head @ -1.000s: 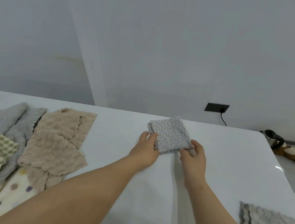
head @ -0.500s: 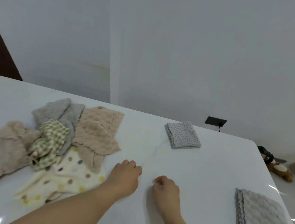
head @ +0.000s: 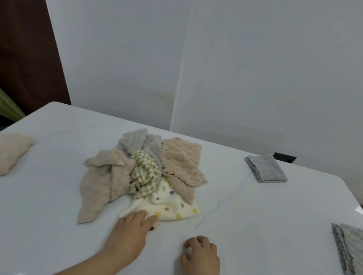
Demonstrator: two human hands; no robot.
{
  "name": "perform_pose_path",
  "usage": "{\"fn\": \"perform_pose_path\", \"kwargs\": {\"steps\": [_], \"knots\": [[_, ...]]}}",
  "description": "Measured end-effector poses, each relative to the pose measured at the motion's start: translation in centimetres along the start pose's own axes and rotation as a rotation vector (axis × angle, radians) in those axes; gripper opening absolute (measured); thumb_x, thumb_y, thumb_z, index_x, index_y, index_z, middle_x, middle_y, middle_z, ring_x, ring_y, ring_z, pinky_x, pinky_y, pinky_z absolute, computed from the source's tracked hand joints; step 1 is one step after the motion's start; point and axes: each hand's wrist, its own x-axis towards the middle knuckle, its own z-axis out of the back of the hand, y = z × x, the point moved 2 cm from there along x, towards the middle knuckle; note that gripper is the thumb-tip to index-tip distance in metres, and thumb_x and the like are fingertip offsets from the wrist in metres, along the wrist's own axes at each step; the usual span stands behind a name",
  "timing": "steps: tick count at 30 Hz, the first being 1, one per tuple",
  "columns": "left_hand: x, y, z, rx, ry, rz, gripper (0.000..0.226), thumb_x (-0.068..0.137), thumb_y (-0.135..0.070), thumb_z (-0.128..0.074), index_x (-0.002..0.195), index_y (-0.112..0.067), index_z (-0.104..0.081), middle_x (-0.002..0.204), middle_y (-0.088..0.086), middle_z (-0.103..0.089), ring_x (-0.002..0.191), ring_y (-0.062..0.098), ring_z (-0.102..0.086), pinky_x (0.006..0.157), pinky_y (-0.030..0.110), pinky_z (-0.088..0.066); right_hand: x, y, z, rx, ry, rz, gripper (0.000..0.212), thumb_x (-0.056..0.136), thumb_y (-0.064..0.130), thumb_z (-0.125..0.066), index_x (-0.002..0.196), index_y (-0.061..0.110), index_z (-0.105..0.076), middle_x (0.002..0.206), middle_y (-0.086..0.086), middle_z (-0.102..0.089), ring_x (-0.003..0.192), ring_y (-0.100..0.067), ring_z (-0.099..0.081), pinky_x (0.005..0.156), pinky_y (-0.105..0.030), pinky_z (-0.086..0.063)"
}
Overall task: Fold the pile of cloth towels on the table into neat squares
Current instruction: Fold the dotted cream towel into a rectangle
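L hand (head: 132,229) flat on dotted towel (head: 168,207) edge | R hand (head: 201,253) curled, empty, apart

The left hand (head: 132,229) and right hand (head: 201,254) are bare. Both forearms (head: 92,263) are uncovered along their whole visible length above the table (head: 258,215).

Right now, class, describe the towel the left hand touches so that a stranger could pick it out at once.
On the white table, find the loose pile in the middle. The towel lies at the pile's near edge, where the left hand touches its corner. It alone is cream with coloured dots; its neighbours are plain beige, grey or green-checked.
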Motion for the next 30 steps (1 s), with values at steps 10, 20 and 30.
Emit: {"fn": "perform_pose_path", "kwargs": {"steps": [10, 20, 30], "knots": [[-3.6, 5.2, 2.1, -0.372, 0.066, -0.042, 0.021, 0.098, -0.025, -0.039, 0.103, -0.012, -0.054, 0.092, -0.001, -0.053, 0.085, 0.012, -0.045, 0.065, 0.020, -0.035, -4.5, 6.4, -3.9, 0.060, -0.014, -0.008, 0.034, 0.089, 0.026, -0.045, 0.123, 0.027, -0.049, 0.134, 0.008, -0.037, 0.127, -0.015, -0.032, 0.089, -0.023, -0.033], [-6.7, 5.6, 3.0, -0.702, 0.223, -0.001, 0.030, 0.094, -0.025, -0.049, 0.069, -0.035, -0.035, 0.069, -0.015, -0.043, 0.062, -0.002, -0.041, 0.052, 0.011, -0.031, -5.8, 9.1, -5.1, 0.516, 0.031, 0.010, 0.056, 0.082, 0.025, -0.062, 0.131, 0.035, -0.035, 0.117, 0.011, -0.043, 0.112, -0.010, -0.046, 0.089, -0.017, -0.038], [-8.0, 5.5, 2.0, -0.305, 0.292, -0.108, 0.063, 0.085, -0.069, -0.026, 0.129, -0.029, -0.044, 0.139, -0.013, -0.038, 0.131, 0.009, -0.033, 0.103, 0.025, -0.026, -5.6, 6.7, -4.8, 0.376, 0.036, 0.070, 0.031, 0.084, 0.014, -0.055, 0.063, 0.034, -0.044, 0.090, 0.008, -0.050, 0.081, -0.003, -0.047, 0.066, -0.011, -0.036]]}}
